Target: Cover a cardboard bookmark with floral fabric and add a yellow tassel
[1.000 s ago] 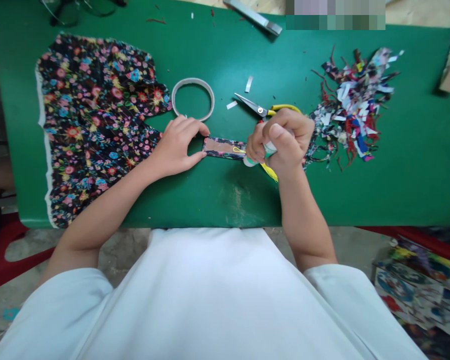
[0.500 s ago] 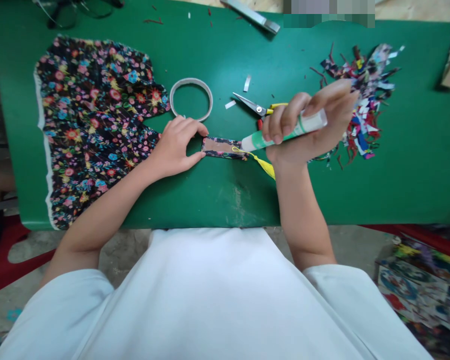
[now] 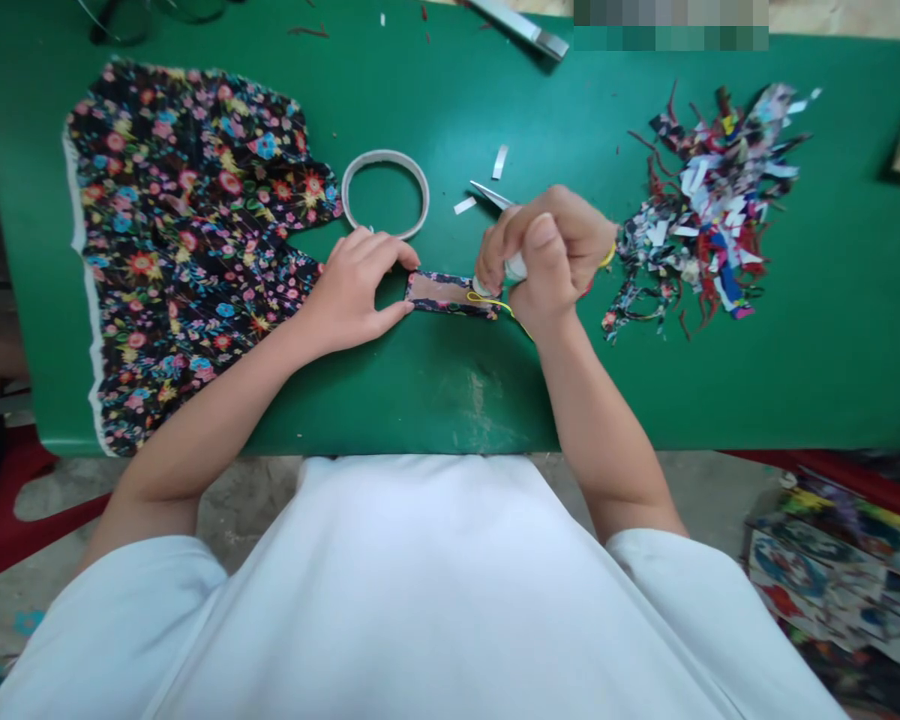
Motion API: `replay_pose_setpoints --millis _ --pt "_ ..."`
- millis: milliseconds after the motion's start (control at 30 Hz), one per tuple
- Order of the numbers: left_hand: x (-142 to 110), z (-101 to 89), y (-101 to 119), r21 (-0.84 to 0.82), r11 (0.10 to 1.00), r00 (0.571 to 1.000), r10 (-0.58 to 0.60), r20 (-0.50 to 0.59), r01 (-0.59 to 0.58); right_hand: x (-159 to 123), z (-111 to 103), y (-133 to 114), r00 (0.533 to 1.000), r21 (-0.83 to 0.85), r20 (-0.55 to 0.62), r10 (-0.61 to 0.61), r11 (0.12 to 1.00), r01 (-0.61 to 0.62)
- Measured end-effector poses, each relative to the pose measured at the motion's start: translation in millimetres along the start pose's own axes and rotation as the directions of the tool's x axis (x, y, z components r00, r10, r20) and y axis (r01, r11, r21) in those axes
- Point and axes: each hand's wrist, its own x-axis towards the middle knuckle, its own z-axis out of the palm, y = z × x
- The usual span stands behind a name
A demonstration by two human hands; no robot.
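Observation:
On the green table lies a small brown strip [image 3: 441, 291] edged with black floral cloth. Thumb and forefinger of my left hand [image 3: 354, 290] grip its two left corners. My right hand [image 3: 551, 250] is wrapped round a white and green glue stick [image 3: 516, 266], mostly hidden by the fingers, with its tip down at the strip's right end. A yellow tassel's cord loop [image 3: 484, 298] lies over that same end; the tassel itself is hidden behind my right wrist. Partly covered by my right hand, scissors [image 3: 490, 194] point toward the upper left.
Black floral fabric [image 3: 195, 220] covers the table's left. Beside it lies a roll of tape [image 3: 347, 195]. A pile of cloth scraps [image 3: 709, 220] is at the right, a metal-ended tool [image 3: 525, 30] at the back, glasses [image 3: 131, 20] at the upper left. White slips [image 3: 500, 162] lie near the scissors.
My right hand has turned and moved left and inward, bringing the glue stick from a slant to more upright. The left hand and strip have stayed put.

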Motion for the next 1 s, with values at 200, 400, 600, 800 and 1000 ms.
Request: replay_pose_setpoints --millis 200,400,600,800,1000 --pt "0.4 -0.5 -0.5 0.003 1.000 1.000 -0.002 -0.003 0.002 4.9 8.5 7.3 0.990 0.032 0.104 -0.098 0.995 0.095" --pt "0.3 2.3 -3.3 0.014 1.000 1.000 -0.005 0.006 0.005 10.3 20.8 17.0 0.979 -0.002 0.148 -0.138 0.990 0.140" --pt "-0.4 3.7 -3.7 0.015 1.000 1.000 0.016 -0.014 -0.016 10.0 13.9 17.6 0.965 0.133 0.148 -0.215 0.972 0.196" --pt "-0.3 4.3 -2.4 0.017 1.000 1.000 -0.003 -0.012 0.003 8.6 3.9 14.4 0.986 0.059 0.147 -0.080 0.996 0.072" --pt "0.3 2.0 0.9 0.015 1.000 1.000 -0.016 -0.011 0.017 18.5 -0.8 1.7 0.994 0.315 -0.013 -0.111 0.943 0.109"
